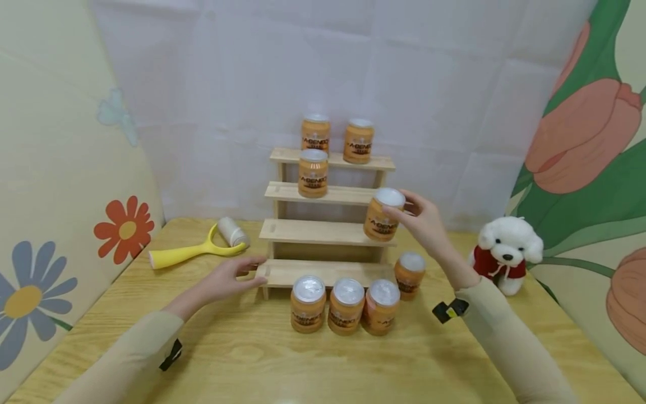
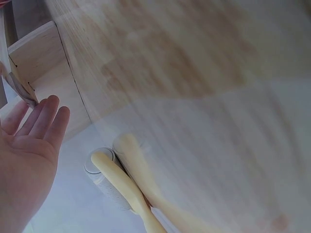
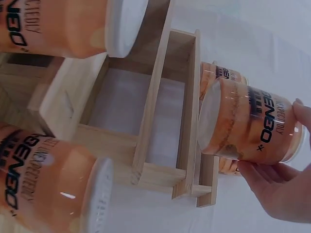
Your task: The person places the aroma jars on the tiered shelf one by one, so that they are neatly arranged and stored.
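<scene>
My right hand (image 1: 421,221) grips an orange can (image 1: 382,216) with a pale lid, fingers and thumb round its upper part. The can is tilted slightly and overlaps the right end of the middle steps of a wooden tiered stand (image 1: 313,230). In the right wrist view the held can (image 3: 252,121) shows black lettering. Beside the left end of the lowest step is my left hand (image 1: 229,278), its fingers loosely extended at the wood. The left wrist view shows those fingers (image 2: 46,119) nearly straight, fingertips right at the stand's edge.
Two orange cans (image 1: 359,141) stand on the top step and one (image 1: 313,174) below. Three cans (image 1: 345,307) line up before the stand; another can (image 1: 409,275) stands at its right. A yellow-handled roller (image 1: 187,253) lies left, a white toy dog (image 1: 507,252) sits right.
</scene>
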`<state>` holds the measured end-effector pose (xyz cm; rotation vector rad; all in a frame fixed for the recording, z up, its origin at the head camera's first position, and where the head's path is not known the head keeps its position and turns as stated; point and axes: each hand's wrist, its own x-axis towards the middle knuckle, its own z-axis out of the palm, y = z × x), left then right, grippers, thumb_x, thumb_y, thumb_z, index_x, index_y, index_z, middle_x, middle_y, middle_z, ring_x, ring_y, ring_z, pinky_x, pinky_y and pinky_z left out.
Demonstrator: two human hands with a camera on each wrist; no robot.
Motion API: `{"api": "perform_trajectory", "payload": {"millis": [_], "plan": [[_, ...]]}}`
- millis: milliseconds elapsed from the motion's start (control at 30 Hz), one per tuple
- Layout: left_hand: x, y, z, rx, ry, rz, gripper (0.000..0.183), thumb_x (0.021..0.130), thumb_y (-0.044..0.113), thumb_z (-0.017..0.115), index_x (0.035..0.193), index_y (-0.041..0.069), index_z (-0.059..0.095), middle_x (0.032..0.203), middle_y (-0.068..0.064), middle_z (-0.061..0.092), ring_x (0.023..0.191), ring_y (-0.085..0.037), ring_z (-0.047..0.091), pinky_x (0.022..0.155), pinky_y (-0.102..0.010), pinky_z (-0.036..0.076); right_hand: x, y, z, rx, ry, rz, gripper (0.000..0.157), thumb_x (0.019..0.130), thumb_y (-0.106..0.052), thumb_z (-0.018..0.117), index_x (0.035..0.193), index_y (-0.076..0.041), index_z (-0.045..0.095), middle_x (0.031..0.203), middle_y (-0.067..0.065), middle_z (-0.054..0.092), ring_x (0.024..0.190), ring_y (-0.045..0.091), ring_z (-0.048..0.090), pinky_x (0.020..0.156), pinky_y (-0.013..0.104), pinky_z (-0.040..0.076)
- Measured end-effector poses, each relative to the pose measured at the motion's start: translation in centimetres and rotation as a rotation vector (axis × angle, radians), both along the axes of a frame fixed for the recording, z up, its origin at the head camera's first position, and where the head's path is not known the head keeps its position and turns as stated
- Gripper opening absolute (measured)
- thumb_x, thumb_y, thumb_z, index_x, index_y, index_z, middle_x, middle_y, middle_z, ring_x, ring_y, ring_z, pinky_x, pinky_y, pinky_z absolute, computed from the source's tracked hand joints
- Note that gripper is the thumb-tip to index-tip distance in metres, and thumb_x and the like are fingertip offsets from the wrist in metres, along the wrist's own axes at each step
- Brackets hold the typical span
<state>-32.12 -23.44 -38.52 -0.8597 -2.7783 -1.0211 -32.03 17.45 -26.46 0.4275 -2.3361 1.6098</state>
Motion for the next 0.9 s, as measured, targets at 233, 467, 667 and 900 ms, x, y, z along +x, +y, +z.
{"api": "perform_trajectory", "payload": {"millis": [233, 467, 667, 900], "plan": [[0.0, -0.1, 0.2, 0.003, 0.004, 0.002, 0.057, 0.088, 0.035, 0.065, 0.131, -0.001, 0.052, 0.131, -0.019, 0.055, 0.113, -0.036, 0.058, 0.097, -0.048, 0.049, -2.0, -1.6, 1.1, -0.03, 0.01, -0.014, 0.059, 0.082, -0.034, 0.073, 0.132, -0.01, 0.052, 0.125, 0.011, 0.058, 0.112, 0.021, 0.057, 0.091, 0.032, 0.053], [0.0, 0.0, 0.1, 0.001, 0.006, -0.002, 0.057, 0.088, 0.034, 0.066, 0.13, -0.001, 0.052, 0.13, -0.02, 0.056, 0.111, -0.035, 0.059, 0.095, -0.046, 0.05, -3.9, -2.9, 1.9, -0.118, 0.012, 0.0, 0.054, 0.084, -0.026, 0.072, 0.131, -0.008, 0.053, 0.124, 0.014, 0.058, 0.109, 0.02, 0.058, 0.084, 0.027, 0.055], [0.1, 0.1, 0.0, 0.008, 0.013, -0.003, 0.056, 0.087, 0.033, 0.066, 0.13, 0.0, 0.053, 0.13, -0.019, 0.056, 0.111, -0.034, 0.059, 0.095, -0.046, 0.05, -5.6, -3.5, 2.1, -0.11, 0.031, -0.027, 0.05, 0.085, -0.021, 0.071, 0.129, -0.006, 0.055, 0.126, 0.015, 0.058, 0.11, 0.025, 0.059, 0.085, 0.025, 0.054], [-0.1, 0.0, -0.1, 0.016, 0.009, -0.004, 0.055, 0.087, 0.031, 0.067, 0.131, 0.0, 0.052, 0.131, -0.019, 0.056, 0.112, -0.035, 0.058, 0.096, -0.046, 0.05, -7.3, -3.9, 2.2, -0.072, 0.048, 0.001, 0.049, 0.087, -0.021, 0.068, 0.131, -0.006, 0.053, 0.127, 0.016, 0.056, 0.113, 0.028, 0.057, 0.092, 0.033, 0.053]]}}
